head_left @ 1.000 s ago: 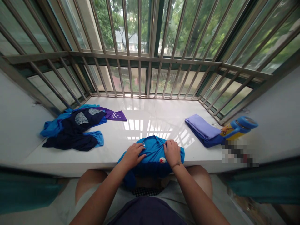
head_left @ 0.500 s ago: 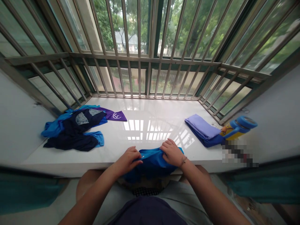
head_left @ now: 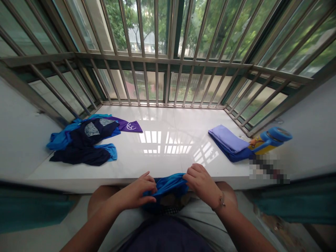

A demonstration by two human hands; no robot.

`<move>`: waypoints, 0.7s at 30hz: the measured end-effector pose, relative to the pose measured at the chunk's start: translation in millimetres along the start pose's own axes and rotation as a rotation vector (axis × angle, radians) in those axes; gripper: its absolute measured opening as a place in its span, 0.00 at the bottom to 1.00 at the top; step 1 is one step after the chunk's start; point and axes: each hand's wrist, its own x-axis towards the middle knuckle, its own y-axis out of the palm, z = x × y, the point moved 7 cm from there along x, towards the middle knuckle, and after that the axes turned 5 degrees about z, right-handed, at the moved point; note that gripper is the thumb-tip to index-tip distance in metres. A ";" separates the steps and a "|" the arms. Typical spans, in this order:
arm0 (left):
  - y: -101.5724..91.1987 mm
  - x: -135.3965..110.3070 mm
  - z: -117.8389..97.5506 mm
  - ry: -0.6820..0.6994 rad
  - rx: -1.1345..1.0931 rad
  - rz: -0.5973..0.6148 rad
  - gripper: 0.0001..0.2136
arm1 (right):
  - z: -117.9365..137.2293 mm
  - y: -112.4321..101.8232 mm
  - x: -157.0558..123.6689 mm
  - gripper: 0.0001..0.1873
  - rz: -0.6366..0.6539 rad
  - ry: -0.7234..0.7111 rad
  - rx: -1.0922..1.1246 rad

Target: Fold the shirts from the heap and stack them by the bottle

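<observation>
Although the two hands sit almost level, the bunched blue garment (head_left: 168, 185) lies between them rather than under either one, its gathered fold running side to side above the person's lap (head_left: 202, 218), just below the front edge of the white window sill (head_left: 168, 161). The left hand (head_left: 136, 192) holds it from the left, fingers curled under the cloth with the thumb on top, pinching the fold. The right hand (head_left: 201, 185), a thin bracelet (head_left: 222, 202) at its wrist, sits slightly nearer the sill, its fingers pressed together over the other end and gripping the fabric. Along the sill, a heap of navy and blue clothes (head_left: 81, 140) and a purple cloth (head_left: 130, 126) lie to the left; folded lilac and navy garments (head_left: 228, 141) and a blue-and-yellow flask (head_left: 271, 138) rest to the right, before barred windows (head_left: 156, 38).
</observation>
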 end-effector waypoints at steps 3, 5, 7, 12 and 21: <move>19.4 -0.7 -1.2 -0.049 0.123 0.027 0.07 | 15.4 -17.1 -3.5 0.07 -0.011 -0.063 -0.015; 30.7 0.1 3.9 -0.075 0.221 0.026 0.09 | 24.9 -24.3 -5.6 0.08 0.001 -0.093 -0.042; 33.7 -0.7 11.2 -0.109 0.298 -0.013 0.14 | 31.0 -28.9 -8.5 0.09 0.020 -0.107 -0.065; 2.4 -18.1 12.9 -0.137 0.419 -0.189 0.15 | 25.1 -35.6 -21.8 0.10 0.065 -0.044 -0.077; -65.3 -60.4 -27.3 -0.173 0.325 -0.672 0.05 | 4.6 -35.2 -44.6 0.05 -0.171 0.389 0.235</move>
